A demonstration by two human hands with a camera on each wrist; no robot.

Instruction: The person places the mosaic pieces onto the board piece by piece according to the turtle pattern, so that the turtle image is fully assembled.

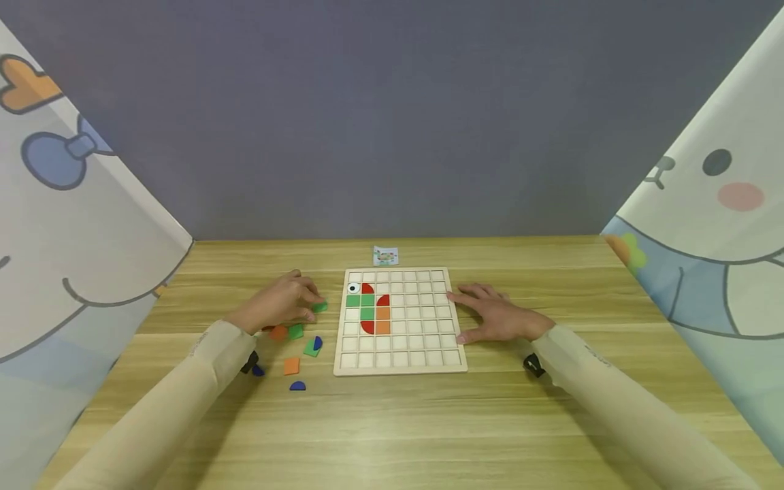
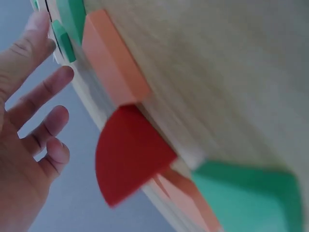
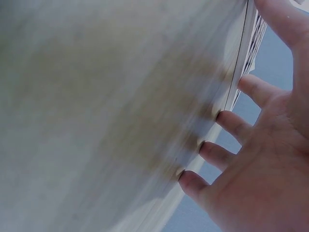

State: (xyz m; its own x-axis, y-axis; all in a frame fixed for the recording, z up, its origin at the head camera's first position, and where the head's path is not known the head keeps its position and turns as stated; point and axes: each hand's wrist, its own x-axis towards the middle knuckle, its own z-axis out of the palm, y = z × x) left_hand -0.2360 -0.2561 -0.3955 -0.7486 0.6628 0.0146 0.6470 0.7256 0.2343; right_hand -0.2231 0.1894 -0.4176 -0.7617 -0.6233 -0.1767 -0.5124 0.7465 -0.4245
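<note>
My left hand [image 1: 278, 303] is just left of the board, its thumb and index finger pinching a small green tile [image 1: 320, 307] at their tips; the other fingers are loosely bent in the left wrist view. With fingers spread, my right hand [image 1: 499, 317] rests at the right edge of the wooden grid board [image 1: 422, 340], thumb and index fingertip touching its rim. Set in the board's upper left cells are a round eye piece [image 1: 354, 288], green squares [image 1: 367, 314], red quarter-round pieces [image 1: 367, 327] and orange squares [image 1: 382, 327].
Left of the board lie loose pieces: an orange square [image 1: 291, 366], a blue half-round [image 1: 297, 386], another blue half-round [image 1: 318, 343] over a green tile [image 1: 311, 350], and a red quarter-round [image 2: 130, 154]. A small picture card [image 1: 386, 256] lies behind the board.
</note>
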